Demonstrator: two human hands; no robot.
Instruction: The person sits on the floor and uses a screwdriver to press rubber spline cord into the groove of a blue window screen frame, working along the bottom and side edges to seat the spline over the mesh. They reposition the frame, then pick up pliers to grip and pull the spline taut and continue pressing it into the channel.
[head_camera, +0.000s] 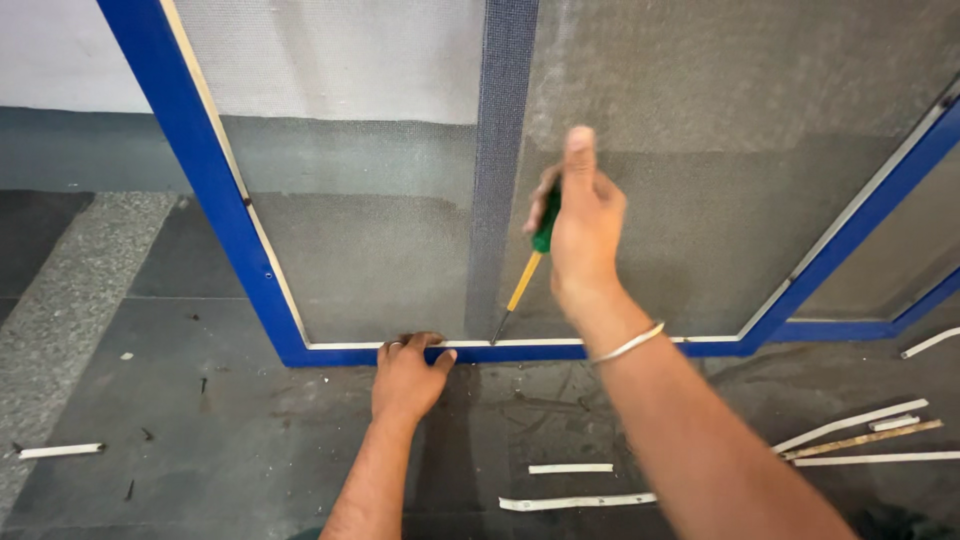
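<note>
Blue frame (232, 215): painted metal, lower rail resting on the floor, grey mesh (380, 250) stretched inside it.
Right hand (585, 225): my fingers wrapped tight round a green-handled screwdriver (530, 265); yellow shank slants down-left, tip at the white strip (620, 341) lining the lower rail.
Left hand (408, 375): my fingers curled over the lower rail, pressing it, just left of the screwdriver tip; nothing else held.
Floor (180, 400): dark stone slabs, dusty, with a speckled grey band at left.
Loose white strips (578, 500): scattered on the floor near my arms and at far right.
</note>
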